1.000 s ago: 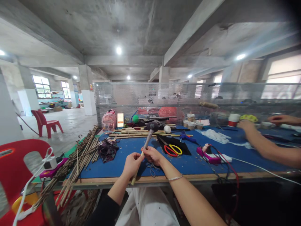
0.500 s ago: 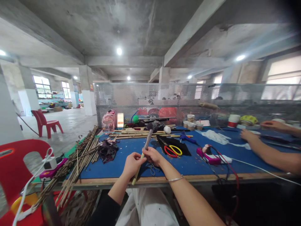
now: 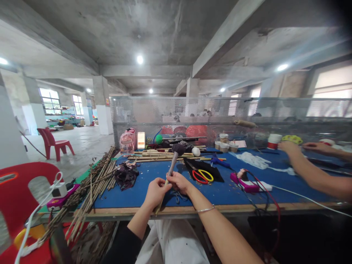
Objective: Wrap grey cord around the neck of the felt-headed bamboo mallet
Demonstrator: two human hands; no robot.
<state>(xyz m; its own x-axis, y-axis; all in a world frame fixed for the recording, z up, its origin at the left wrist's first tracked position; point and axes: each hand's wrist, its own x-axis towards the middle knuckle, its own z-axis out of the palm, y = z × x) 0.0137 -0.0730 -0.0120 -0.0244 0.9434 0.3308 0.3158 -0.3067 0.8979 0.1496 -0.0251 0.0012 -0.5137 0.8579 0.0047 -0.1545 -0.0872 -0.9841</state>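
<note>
Both my hands hold a slim stick [image 3: 173, 164] tilted over the near edge of the table. Its upper shaft looks wrapped in grey, a dark rounded head tops it, and the pale lower end pokes out below my fingers. My left hand [image 3: 156, 191] pinches the lower part. Just above, my right hand [image 3: 178, 182] is closed around the shaft. A loose grey string [image 3: 178, 198] lies under my right hand. To the right, scissors [image 3: 202, 176] with red and yellow handles rest on a black cloth [image 3: 218, 173]. Dark crumpled fabric [image 3: 125, 176] lies to the left.
Dry stalks [image 3: 95, 179] overhang the table's left edge. Bamboo sticks [image 3: 154, 158] and a white ball [image 3: 195, 151] lie at the back. A blue glue gun [image 3: 219, 160] and a magenta power strip [image 3: 244, 183] with cables are at right. A co-worker's arms [image 3: 308, 170] reach in there.
The stick has turned slightly in my fingers, and its dark head now shows rounder. The co-worker's nearer hand has moved back toward the yellow item. My hands stay nearly in place.
</note>
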